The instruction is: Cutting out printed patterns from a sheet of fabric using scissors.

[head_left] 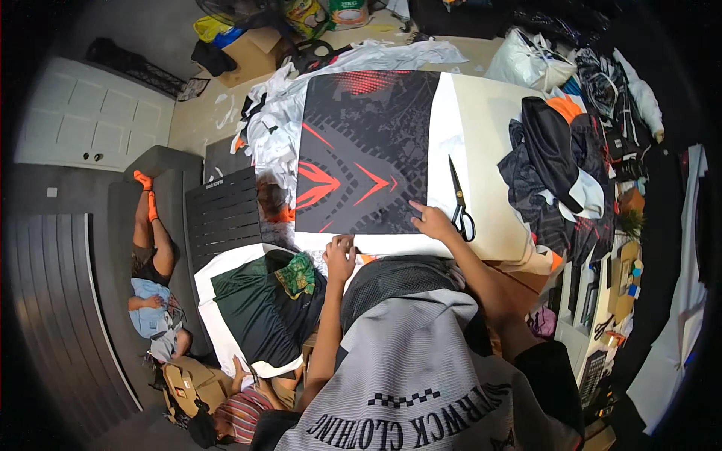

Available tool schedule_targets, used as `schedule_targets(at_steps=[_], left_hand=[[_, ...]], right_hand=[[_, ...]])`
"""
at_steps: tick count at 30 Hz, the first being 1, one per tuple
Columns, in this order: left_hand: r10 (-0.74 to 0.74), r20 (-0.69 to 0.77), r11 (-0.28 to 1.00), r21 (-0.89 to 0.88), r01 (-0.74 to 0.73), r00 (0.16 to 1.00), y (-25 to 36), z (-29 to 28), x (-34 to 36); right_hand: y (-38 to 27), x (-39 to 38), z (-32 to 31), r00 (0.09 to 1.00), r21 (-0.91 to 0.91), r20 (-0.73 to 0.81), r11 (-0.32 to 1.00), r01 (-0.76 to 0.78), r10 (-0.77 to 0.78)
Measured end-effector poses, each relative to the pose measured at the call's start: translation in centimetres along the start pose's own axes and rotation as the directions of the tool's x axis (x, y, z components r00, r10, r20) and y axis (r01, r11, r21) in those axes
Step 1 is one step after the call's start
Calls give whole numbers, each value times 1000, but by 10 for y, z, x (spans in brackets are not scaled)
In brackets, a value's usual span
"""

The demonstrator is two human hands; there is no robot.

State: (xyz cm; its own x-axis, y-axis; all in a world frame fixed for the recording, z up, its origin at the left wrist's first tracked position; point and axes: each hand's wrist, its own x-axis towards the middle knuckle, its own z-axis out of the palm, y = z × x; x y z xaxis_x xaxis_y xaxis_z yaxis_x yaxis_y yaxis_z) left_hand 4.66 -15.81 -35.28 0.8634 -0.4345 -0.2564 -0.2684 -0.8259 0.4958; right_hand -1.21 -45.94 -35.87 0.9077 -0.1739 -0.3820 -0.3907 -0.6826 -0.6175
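A dark printed fabric panel (365, 128) with red arrow shapes and white borders lies on the cream-topped table (492, 105). My left hand (341, 257) is at the panel's near white edge, fingers curled onto it and seeming to grip it. My right hand (430, 221) rests toward the panel's lower right, index finger stretched out on the dark print, other fingers loosely bent. Just right of that hand, black scissors (464, 218) with a gold pivot lie along the white border, blades pointing away from me.
Dark garments (541, 158) heap at the right, white scraps (271, 128) at the left. A black slatted panel (222, 210) and green fabric (248, 308) are left of me. One person lies on a grey couch (124, 225); another person (241, 413) works at the lower left.
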Motion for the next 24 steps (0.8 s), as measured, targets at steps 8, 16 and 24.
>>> schedule_targets(at_steps=[8,16,24], left_hand=[[118,-204,931,-318,-180,972,-12,-12,13],[136,-357,917,-308,-254,924,-53,-27,44],[289,-306,904,-224,-364,907,-84,-51,82]], right_hand=[[1,-30,2,976,238,-129,961,-141,175],[-8,-65,30,924,288,-306,947,-140,230],[-22,-90,71,859,409,-403,902,-139,315]])
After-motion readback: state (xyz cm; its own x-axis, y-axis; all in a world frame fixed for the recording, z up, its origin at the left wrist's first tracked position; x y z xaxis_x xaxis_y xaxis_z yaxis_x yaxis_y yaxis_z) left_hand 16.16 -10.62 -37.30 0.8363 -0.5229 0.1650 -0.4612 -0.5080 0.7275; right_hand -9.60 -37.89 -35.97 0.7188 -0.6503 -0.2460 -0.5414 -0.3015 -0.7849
